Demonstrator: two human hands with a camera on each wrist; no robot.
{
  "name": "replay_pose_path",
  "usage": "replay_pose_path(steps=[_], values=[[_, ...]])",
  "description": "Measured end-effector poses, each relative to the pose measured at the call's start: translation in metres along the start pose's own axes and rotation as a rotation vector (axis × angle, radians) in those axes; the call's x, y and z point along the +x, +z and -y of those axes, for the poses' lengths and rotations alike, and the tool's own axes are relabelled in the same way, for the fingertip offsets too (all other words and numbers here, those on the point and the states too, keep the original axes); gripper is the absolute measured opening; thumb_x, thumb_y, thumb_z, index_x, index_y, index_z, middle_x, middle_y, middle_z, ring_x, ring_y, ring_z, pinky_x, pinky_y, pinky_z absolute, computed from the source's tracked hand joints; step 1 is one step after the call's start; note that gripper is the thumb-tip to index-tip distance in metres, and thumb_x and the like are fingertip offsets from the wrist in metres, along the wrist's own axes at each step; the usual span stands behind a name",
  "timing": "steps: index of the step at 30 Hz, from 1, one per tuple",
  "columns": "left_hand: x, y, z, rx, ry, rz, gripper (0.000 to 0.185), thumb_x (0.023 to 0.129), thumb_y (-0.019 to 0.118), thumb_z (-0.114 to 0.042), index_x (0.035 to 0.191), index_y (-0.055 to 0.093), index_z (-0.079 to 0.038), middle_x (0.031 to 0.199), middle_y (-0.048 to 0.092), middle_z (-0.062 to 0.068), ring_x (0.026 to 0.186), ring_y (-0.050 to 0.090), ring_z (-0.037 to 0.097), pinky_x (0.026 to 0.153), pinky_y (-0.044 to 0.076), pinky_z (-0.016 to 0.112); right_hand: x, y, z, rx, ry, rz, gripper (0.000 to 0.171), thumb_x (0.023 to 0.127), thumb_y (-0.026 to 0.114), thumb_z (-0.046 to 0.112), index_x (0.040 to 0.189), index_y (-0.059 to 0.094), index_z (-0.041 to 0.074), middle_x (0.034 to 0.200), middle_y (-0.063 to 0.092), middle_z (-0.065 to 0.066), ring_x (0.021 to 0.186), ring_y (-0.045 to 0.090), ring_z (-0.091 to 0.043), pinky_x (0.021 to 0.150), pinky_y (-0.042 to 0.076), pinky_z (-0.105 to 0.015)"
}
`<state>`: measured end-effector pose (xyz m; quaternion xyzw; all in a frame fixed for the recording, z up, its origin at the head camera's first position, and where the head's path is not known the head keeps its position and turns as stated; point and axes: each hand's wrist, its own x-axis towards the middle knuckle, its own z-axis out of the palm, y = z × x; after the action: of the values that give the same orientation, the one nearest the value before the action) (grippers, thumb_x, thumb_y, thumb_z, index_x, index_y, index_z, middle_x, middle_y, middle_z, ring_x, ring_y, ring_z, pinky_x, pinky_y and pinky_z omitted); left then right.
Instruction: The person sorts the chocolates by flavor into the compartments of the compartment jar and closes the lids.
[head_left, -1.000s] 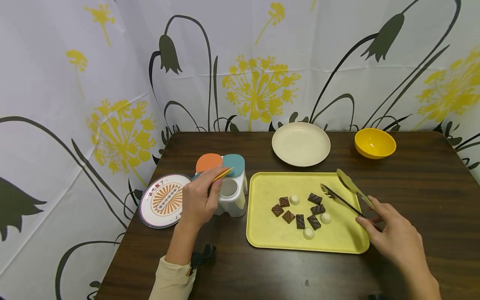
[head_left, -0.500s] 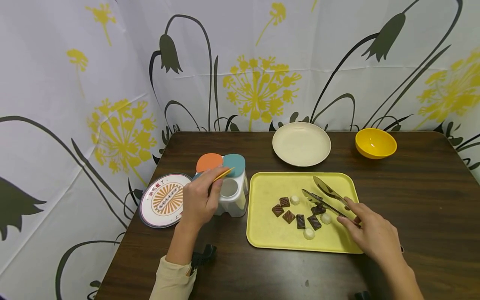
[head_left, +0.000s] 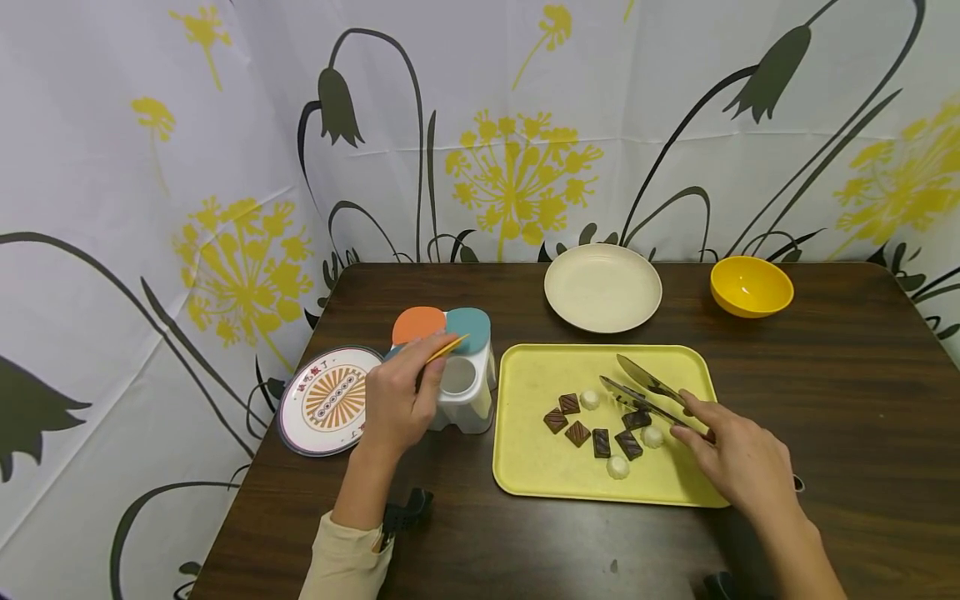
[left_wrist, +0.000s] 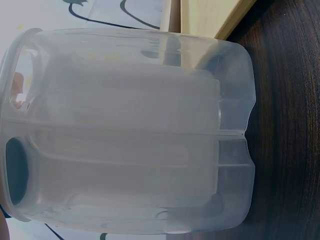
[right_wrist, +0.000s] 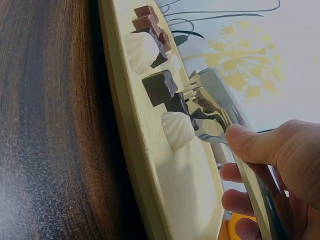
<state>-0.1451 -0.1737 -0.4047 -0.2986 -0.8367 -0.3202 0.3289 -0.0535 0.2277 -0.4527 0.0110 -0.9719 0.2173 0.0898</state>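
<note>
My left hand (head_left: pixel 399 396) pinches a thin yellow lid (head_left: pixel 447 348), seen edge-on, above the translucent white container (head_left: pixel 467 412). The container's near right compartment (head_left: pixel 458 377) is uncovered; orange (head_left: pixel 417 323) and teal (head_left: pixel 468 327) lids cover the back ones. My right hand (head_left: pixel 750 462) holds metal tongs (right_wrist: pixel 220 112) over the right part of the yellow tray (head_left: pixel 540 479). Their jaws are spread, with the fork-shaped one down beside the dark chocolates (head_left: pixel 637 419). Several chocolates lie on the tray: striped brown squares (head_left: pixel 577 433), dark rectangles (head_left: pixel 602 443) and white swirled ones (right_wrist: pixel 177 131).
A patterned white plate (head_left: pixel 333 400) lies left of the container, partly behind my left hand. At the back of the dark wooden table (head_left: pixel 570 550) stand a cream plate (head_left: pixel 603 287) and a yellow bowl (head_left: pixel 751 287). A flowered curtain (head_left: pixel 510 67) hangs behind.
My right hand has moved left with the tongs, bringing them down over the dark chocolates, and the jaws have come closer together. The left hand and the yellow lid stay in place.
</note>
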Motion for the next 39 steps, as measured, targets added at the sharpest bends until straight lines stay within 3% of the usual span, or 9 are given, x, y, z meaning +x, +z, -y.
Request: replay_pose_path(steps=[12,21,31,39], values=[[-0.0008,0.0008,0.0013,0.002,0.009,-0.016,0.034,0.101,0.048,-0.029,0.12,0.07,-0.013,0.117,0.07,0.004,0.104,0.068,0.022,0.086,0.053,0.048,0.0013,0.0004,-0.0027,-0.001,0.007,-0.019,0.046,0.086,0.074,0.036,0.129,0.067,0.021,0.115,0.07,-0.01,0.082,0.066,-0.041,0.051,0.043,-0.049],[-0.0006,0.0018,0.0013,0.001,0.01,-0.024,0.035,0.101,0.048,-0.03,0.12,0.071,-0.011,0.116,0.071,0.005,0.104,0.068,0.023,0.089,0.052,0.049,0.0025,0.0013,-0.0055,0.007,-0.002,-0.062,0.041,0.082,0.078,0.031,0.122,0.072,0.022,0.101,0.072,-0.016,0.054,0.056,-0.025,0.043,0.035,-0.038],[0.0002,0.0024,0.0023,-0.004,0.012,-0.02,0.035,0.101,0.047,-0.03,0.121,0.07,-0.013,0.116,0.07,0.005,0.103,0.068,0.022,0.084,0.054,0.048,0.0023,0.0031,-0.0062,0.009,-0.042,-0.131,0.039,0.081,0.08,0.027,0.119,0.073,0.02,0.104,0.072,-0.013,0.059,0.062,-0.034,0.042,0.036,-0.04],[-0.0005,0.0027,0.0023,-0.001,0.012,-0.024,0.034,0.1,0.048,-0.029,0.121,0.07,-0.012,0.117,0.07,0.004,0.102,0.068,0.022,0.084,0.054,0.048,0.0044,-0.0006,0.0008,0.013,-0.078,-0.182,0.041,0.079,0.081,0.023,0.119,0.073,0.02,0.104,0.073,-0.008,0.05,0.054,-0.022,0.041,0.03,-0.032]])
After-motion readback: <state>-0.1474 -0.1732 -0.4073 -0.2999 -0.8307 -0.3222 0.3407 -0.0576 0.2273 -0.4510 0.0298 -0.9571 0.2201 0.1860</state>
